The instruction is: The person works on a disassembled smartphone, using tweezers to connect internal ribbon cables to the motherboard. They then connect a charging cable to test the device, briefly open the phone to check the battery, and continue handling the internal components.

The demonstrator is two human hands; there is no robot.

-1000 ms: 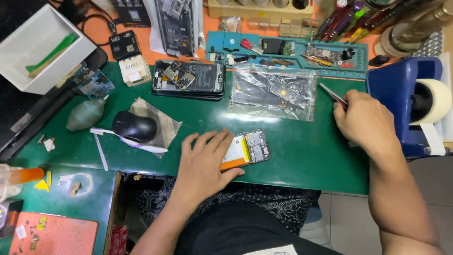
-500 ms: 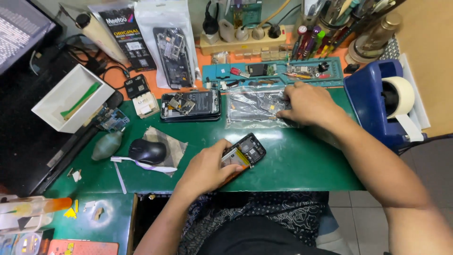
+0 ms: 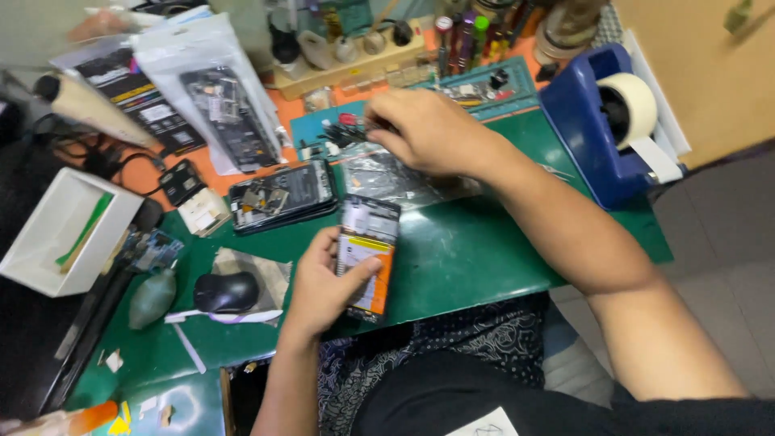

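Left hand: my left hand (image 3: 323, 287) grips an opened phone (image 3: 367, 254) by its left edge, thumb laid across the orange battery; the phone is lifted just above the near-middle of the green mat (image 3: 476, 258), tilted towards me.

Opened phone: back cover off, dark circuit section at the far end, orange battery at the near end; only the left edge is supported.

Right hand: my right hand (image 3: 428, 129) reaches to the far side, fingers curled down over small dark parts at the left end of the teal tool tray (image 3: 484, 89). I cannot tell whether it has pinched anything, as the knuckles hide the fingertips.

Clear bag: a clear plastic bag (image 3: 395, 182) lies flat on the mat, just under my right wrist.

Second phone: another opened handset (image 3: 282, 194) lies flat, left of the bag and beyond my left hand.

Right side: a blue tape dispenser (image 3: 601, 125) stands at the far right, near my right forearm.

Left side: a black mouse (image 3: 226, 292) lies on a foil bag near my left hand; a white box (image 3: 60, 234) stands further left.

Risk, grip: I judge the one-edge hold weak; a loosened thumb could let the phone fall to the mat.

Risk, battery: thumb pressure on the exposed battery could dent it.

Risk, reach: my right forearm crosses the bag and passes near the dispenser; a careless pull back could drag the bag or scatter tray parts.
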